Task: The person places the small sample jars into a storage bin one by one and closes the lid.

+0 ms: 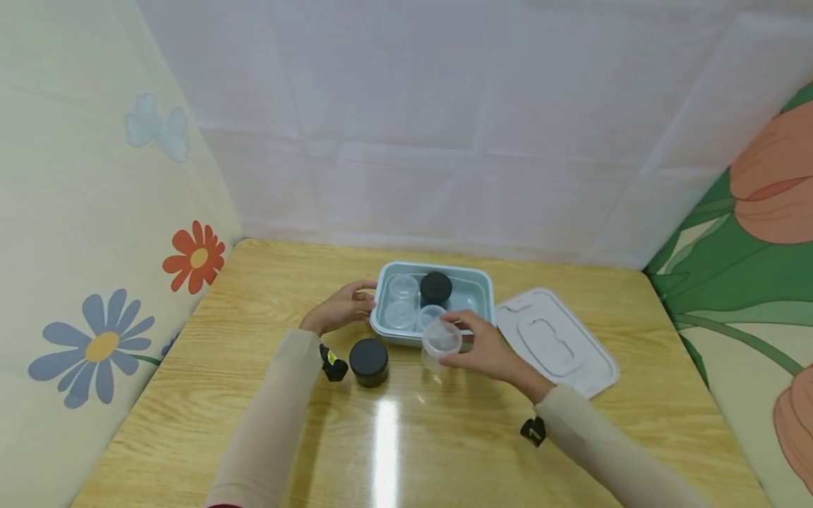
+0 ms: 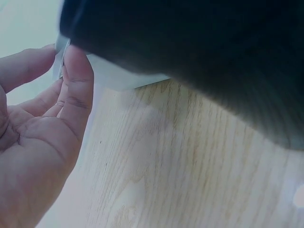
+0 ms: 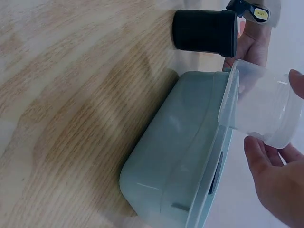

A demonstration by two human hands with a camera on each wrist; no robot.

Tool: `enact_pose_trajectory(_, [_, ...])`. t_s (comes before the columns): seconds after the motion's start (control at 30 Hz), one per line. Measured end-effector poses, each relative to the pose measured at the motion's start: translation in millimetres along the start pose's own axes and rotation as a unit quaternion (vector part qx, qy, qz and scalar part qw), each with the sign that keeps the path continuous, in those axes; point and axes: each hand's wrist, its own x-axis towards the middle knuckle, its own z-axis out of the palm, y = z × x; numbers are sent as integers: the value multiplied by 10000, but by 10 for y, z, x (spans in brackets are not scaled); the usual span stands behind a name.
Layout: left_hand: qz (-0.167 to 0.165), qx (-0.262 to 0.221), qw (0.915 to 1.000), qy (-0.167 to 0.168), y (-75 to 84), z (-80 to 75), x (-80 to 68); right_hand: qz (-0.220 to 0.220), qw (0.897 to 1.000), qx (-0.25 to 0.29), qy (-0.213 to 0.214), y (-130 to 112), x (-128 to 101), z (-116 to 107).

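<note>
Head view, left to right: a person's left hand (image 1: 339, 308) grips the left rim of a pale blue box (image 1: 479, 296) on a wooden table (image 1: 209, 367), fingers curled over the edge, with a black-lidded jar (image 1: 369, 361) standing just in front on the table. Inside the box sit three clear jars and one black-lidded one (image 1: 435, 288). The right hand (image 1: 485, 347) pinches a clear plastic jar (image 1: 441, 344) at the box's near edge, while the box's lid (image 1: 554, 341) lies flat to the right.
</note>
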Motion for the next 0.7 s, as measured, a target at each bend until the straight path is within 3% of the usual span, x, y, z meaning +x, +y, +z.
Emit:
enact_pose_trajectory(0.43, [-56,-29,10000,56,11,13,-11,83,9996,131,-220,8,57,-213])
enact_pose_trajectory(0.7, [13,-47,10000,-19,12,17,-14,368,9989,287,82,97,166,-398])
